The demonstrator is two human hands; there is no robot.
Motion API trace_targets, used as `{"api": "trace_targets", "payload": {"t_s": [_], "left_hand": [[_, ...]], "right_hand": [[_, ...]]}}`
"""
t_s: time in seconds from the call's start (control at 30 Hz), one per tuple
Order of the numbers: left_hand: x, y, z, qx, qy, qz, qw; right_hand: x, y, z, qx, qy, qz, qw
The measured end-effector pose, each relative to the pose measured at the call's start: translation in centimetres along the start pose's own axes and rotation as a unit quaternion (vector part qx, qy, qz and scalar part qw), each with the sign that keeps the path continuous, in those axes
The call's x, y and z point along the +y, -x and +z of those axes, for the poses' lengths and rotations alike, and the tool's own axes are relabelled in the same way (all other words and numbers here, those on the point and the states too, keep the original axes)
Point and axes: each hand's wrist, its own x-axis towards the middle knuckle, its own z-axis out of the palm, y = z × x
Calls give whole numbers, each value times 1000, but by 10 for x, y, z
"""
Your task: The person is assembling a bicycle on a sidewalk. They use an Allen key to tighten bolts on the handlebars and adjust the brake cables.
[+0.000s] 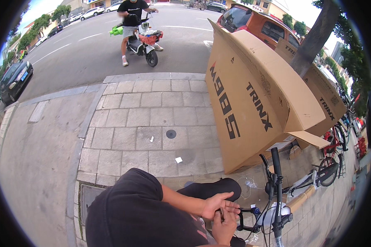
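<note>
My left hand is palm up with its fingers stretched out to the right. Against that palm, the bent fingers of my right hand press together. Whatever small thing they may hold is too hidden to name. Close to my fingertips stands part of a bicycle with a black handlebar, a brake lever and hanging cables. My left hand's fingers are near its black and blue metal part; whether they touch it I cannot tell. My dark-clothed knee is just beyond my hands.
A big brown cardboard box with raised flaps stands at the right, beside a tree trunk. More bicycles line the right edge. White scraps lie on the paving. On the road, a person sits on a scooter.
</note>
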Motion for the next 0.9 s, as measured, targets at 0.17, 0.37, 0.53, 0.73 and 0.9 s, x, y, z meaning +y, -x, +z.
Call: {"api": "trace_targets", "payload": {"t_s": [0.17, 0.37, 0.53, 0.73, 0.9], "left_hand": [[13, 9, -12, 23, 4, 18, 1000], [31, 13, -10, 80, -24, 13, 996], [35, 9, -18, 103, -72, 66, 990], [32, 22, -18, 133, -189, 98, 968], [27, 18, -21, 22, -260, 136, 956]], "right_hand": [[0, -15, 10, -76, -39, 42, 995], [-14, -30, 1, -130, 6, 88, 988], [-28, -37, -5, -80, -24, 109, 991], [-2, -33, 4, 40, -55, 230, 971], [-5, -45, 8, 78, -3, 229, 970]]}}
